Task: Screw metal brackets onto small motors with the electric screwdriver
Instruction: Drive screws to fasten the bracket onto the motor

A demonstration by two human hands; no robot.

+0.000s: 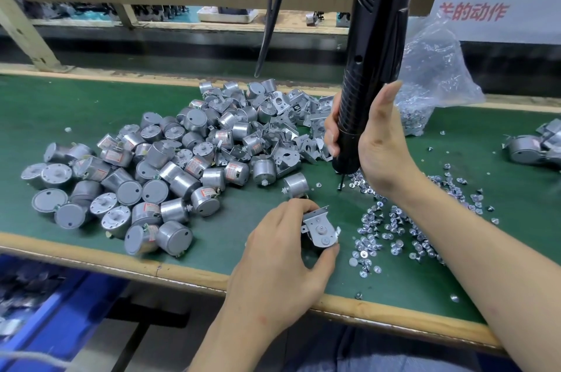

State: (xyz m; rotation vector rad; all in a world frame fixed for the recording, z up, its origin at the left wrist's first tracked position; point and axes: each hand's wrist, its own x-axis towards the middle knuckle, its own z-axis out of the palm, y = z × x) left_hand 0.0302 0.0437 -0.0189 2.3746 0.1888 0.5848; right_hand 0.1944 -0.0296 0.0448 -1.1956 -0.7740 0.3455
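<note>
My left hand (280, 253) grips a small silver motor with a metal bracket (319, 230) on its top face, just above the green mat near the front edge. My right hand (372, 144) holds the black electric screwdriver (375, 50) upright by its lower body. Its bit tip (340, 185) points down at the edge of the loose screws (403, 226), above and right of the held motor. A single motor (296, 185) lies between the two hands.
A big heap of motors (145, 171) covers the left half of the green mat (212, 235). Loose brackets (291, 126) lie behind it. A clear bag of screws (431, 80) sits at the back right, finished pieces (534, 144) at the far right, a blue bin (54, 311) under the bench.
</note>
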